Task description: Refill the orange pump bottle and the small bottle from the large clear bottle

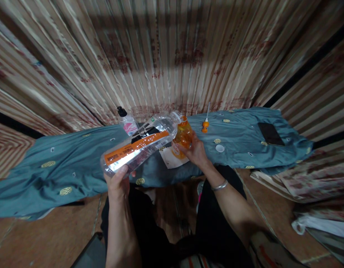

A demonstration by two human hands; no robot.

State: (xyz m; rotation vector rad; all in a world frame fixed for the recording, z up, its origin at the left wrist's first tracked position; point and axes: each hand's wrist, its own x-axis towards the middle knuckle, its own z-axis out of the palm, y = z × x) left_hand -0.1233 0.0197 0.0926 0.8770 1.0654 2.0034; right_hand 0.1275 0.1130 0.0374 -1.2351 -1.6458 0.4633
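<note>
The left hand [118,183] grips a tilted clear bottle [141,146], its label orange and black. The right hand [196,150] clasps a translucent orange bottle [184,131]

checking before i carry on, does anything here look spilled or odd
No spill shows. The orange pump top on the teal cloth looks odd: it seems upside down, its tube pointing up, right of the orange bottle.

On the teal patterned cloth [85,160], around the translucent orange plastic bottle [183,131]: clear black-topped pump bottle [129,127] at ten o'clock, small orange plastic bottle [205,127] at two, flat black rectangular slab [271,134] at three.
</note>
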